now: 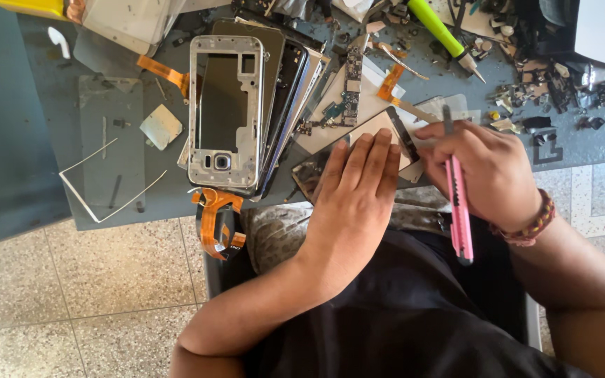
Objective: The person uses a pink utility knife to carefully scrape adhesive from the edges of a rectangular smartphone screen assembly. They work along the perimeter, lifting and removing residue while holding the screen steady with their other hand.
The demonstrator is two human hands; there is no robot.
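Observation:
My left hand (356,192) lies flat, fingers together, pressing down on a dark phone screen panel (395,126) at the near edge of the grey work mat (43,126). My right hand (488,168) grips a pink utility knife (459,210), its blade tip (447,115) pointing away from me beside the panel's right edge. A woven bracelet sits on my right wrist.
A silver phone middle frame (223,112) lies on a stack of dark phone panels. Orange flex cables (215,220), a circuit board (351,80), a green-handled tool (442,31), a bent white strip (106,189) and several small dark parts (568,87) litter the mat. Speckled tile floor lies below.

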